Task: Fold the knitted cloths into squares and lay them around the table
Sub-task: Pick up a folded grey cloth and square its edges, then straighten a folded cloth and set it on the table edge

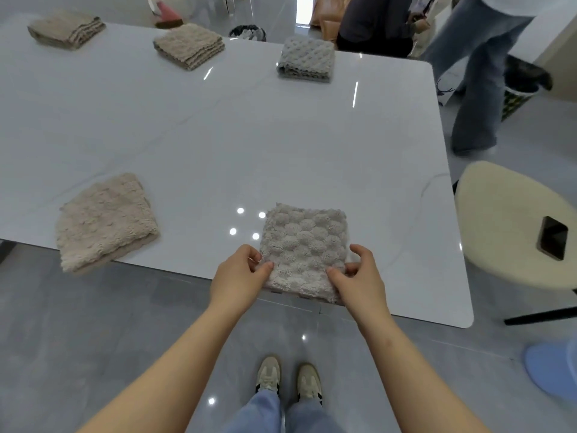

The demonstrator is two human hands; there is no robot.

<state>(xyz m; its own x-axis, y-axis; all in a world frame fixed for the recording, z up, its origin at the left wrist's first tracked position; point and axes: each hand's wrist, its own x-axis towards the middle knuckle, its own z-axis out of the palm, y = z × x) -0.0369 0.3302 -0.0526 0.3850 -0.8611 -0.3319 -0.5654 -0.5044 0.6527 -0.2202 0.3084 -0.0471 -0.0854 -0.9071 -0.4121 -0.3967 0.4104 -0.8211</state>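
Surface (237, 145): a big glossy white top; the folded cloths lie spaced along its edges, I think so that each side of it gets its share.
Far cloths: two beige squares (67, 28) (189, 45) and one grey square (307, 59) rest along the far edge, well apart from each other.
Near-left cloth (106, 221): beige, folded, a little over the near edge; it looks finished.
Grey cloth in hand (304, 248): already a square, flat at the near edge, its near border slightly over the edge. It lies between the two hands.
Left hand (239, 276): the fingers (265, 265) pinch the near-left corner of the grey cloth.
Right hand (359, 278): the fingers (335, 271) pinch the near-right corner, probably to pull the square straight.
Judgement: it seems the last placing, only a small adjusting remains.
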